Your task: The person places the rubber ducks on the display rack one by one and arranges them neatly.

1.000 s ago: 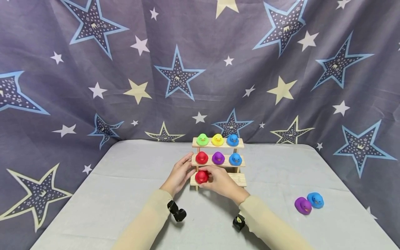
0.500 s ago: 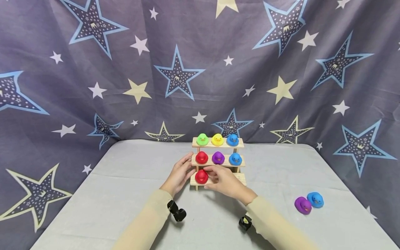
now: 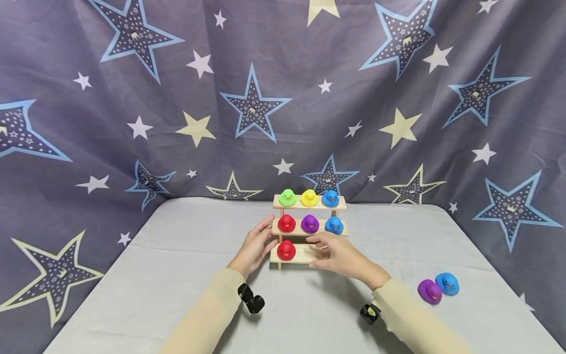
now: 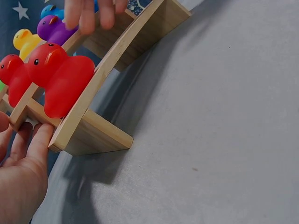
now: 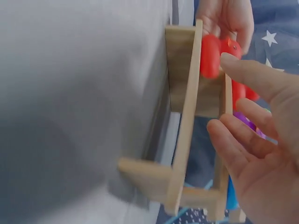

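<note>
A small three-tier wooden shelf [image 3: 300, 259] stands on the cloth. On its bottom tier, at the left end, sits a red rubber duck [image 3: 286, 250]. My left hand [image 3: 254, 249] rests its fingers along the shelf's left end; the left wrist view shows these fingers [image 4: 41, 140] touching the wood near the red duck. In front of the bottom tier, right of that duck, is my right hand [image 3: 342, 256], fingers apart and nothing held. The middle tier carries a red duck [image 3: 287, 223], a purple duck [image 3: 310, 224] and a blue duck [image 3: 334, 225].
Green [image 3: 288, 197], yellow [image 3: 309, 198] and blue [image 3: 330, 198] ducks line the top tier. To the right, a purple duck [image 3: 430, 291] and a blue duck [image 3: 448, 283] lie on the grey cloth [image 3: 146, 290]. A star-patterned curtain [image 3: 283, 128] hangs behind.
My right hand has let go of the bottom-tier red duck and moved to the right, away from it. The duck stays on the tier. My left hand has kept its place.
</note>
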Motion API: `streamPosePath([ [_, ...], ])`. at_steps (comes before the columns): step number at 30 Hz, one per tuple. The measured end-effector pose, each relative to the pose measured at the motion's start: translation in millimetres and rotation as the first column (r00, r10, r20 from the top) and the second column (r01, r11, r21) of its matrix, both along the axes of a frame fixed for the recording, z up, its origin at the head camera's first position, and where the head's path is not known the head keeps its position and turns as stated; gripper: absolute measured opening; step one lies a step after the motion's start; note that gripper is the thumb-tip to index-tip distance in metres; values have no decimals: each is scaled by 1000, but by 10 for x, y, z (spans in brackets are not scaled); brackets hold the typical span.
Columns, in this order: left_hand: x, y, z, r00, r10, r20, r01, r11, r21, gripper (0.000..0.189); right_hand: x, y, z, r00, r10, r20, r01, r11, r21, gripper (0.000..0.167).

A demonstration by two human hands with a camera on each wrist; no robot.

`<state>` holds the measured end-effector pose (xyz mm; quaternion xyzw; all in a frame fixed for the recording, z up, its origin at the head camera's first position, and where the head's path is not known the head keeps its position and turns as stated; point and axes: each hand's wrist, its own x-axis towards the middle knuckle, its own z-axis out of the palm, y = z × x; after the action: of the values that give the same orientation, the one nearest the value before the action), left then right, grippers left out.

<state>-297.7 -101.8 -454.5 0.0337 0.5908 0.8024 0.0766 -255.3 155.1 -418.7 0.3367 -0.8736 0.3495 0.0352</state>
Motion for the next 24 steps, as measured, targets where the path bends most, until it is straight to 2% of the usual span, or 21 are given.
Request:
streamPosePath([
  [10, 4, -3, 3, 1000, -2, -2, 2, 1000, 1, 54, 98, 399, 67, 999, -33, 4, 33, 997, 72, 54],
  [24, 20, 11, 28, 1000, -1, 5, 1, 1000, 4, 55, 226, 1016, 104, 998, -51, -26, 53, 992, 112, 52],
])
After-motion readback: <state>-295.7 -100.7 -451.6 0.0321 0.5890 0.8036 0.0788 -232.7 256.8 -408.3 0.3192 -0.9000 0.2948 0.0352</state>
